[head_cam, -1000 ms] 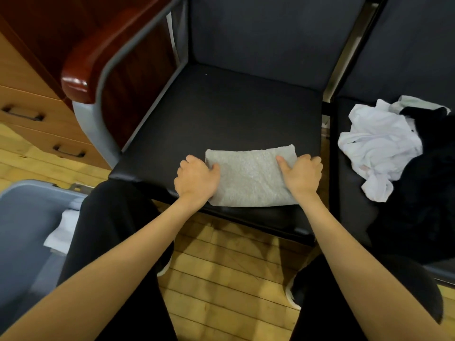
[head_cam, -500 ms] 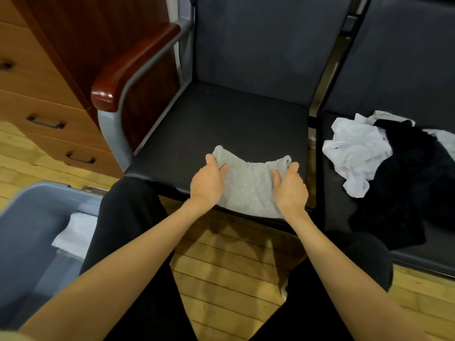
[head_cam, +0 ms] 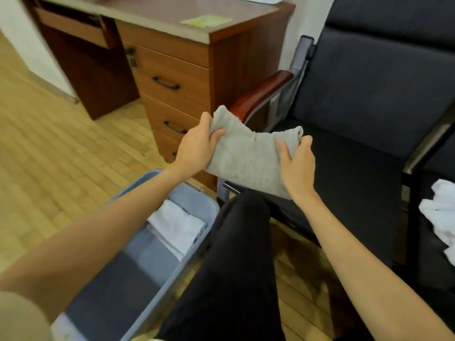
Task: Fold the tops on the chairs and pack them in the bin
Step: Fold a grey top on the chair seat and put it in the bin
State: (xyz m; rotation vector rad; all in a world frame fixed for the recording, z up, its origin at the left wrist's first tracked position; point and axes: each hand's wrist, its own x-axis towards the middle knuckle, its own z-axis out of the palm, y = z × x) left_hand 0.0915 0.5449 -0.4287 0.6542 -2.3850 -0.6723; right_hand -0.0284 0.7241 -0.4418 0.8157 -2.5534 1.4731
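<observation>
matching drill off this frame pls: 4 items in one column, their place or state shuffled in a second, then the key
1. grey top
2. folded white top
3. crumpled white top
4. yellow paper

A. on the desk
B. on the right-hand chair seat
C. held up by both hands
D. inside the bin

Pairs: 1-C, 2-D, 3-B, 4-A. The left hand and right hand each grip one end of the grey top.

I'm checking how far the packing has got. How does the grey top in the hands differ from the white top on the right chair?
The grey top is folded into a compact bundle; the white top lies crumpled and unfolded. The grey top is held in the air by the left hand and right hand; the white top rests untouched on the seat. Neither is in the bin yet.
</observation>
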